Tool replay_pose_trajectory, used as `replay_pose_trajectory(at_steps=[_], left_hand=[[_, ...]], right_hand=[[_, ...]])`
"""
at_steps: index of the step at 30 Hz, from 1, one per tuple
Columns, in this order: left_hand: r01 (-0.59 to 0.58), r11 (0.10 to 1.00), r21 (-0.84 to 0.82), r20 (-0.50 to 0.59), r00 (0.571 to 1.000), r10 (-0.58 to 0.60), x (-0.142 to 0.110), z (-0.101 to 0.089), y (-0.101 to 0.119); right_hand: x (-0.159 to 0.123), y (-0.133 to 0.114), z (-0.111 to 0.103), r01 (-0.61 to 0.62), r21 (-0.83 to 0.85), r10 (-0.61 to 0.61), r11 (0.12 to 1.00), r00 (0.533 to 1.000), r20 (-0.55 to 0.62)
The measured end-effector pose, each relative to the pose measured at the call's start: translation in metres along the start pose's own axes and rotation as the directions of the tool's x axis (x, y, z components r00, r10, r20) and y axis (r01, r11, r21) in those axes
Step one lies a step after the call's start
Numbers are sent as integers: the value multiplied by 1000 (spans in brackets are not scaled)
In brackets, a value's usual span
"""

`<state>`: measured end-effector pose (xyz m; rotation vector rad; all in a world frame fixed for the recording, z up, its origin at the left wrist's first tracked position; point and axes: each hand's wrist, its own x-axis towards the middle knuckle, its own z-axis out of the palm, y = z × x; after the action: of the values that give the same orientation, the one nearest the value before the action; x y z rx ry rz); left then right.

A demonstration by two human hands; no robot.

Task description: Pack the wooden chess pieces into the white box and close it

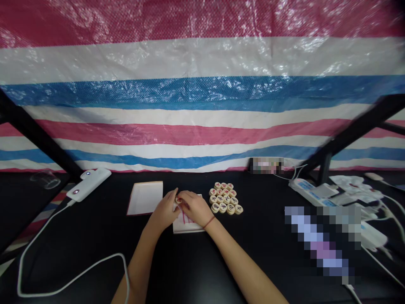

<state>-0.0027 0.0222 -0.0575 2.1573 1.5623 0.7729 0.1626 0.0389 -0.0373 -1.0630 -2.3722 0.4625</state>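
My left hand [165,211] and my right hand [195,207] meet over an open box [189,231]. A round Chinese chess piece [178,200] with a reddish mark shows between their fingertips, and both hands are closed on it. The box has a white rim, and pink lines show on the white surface inside it; my hands and right forearm hide much of it. To the right of my right hand, several Chinese chess pieces [226,198] stand in close rows, some stacked, with red characters in the back rows and dark ones in front.
A shallow box lid [145,198] with a white inside lies left of my hands. A white power bank [88,184] with a cable sits at the far left. Power strips [311,193] and cables crowd the right side. Striped sheeting [196,135] hangs behind the black table [190,270].
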Motion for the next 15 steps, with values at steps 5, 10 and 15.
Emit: replay_pose_trajectory(at_steps=[5, 10, 15], left_hand=[[-5, 1000, 19, -13, 1000, 6, 2, 1, 4], [113, 986, 124, 12, 993, -116, 5, 1, 21], [132, 974, 187, 10, 991, -136, 5, 0, 28]], right_hand=[[-2, 0, -6, 34, -11, -35, 999, 998, -57], [0, 32, -57, -322, -142, 299, 936, 940, -164], [22, 77, -94, -570, -438, 659, 695, 749, 72]])
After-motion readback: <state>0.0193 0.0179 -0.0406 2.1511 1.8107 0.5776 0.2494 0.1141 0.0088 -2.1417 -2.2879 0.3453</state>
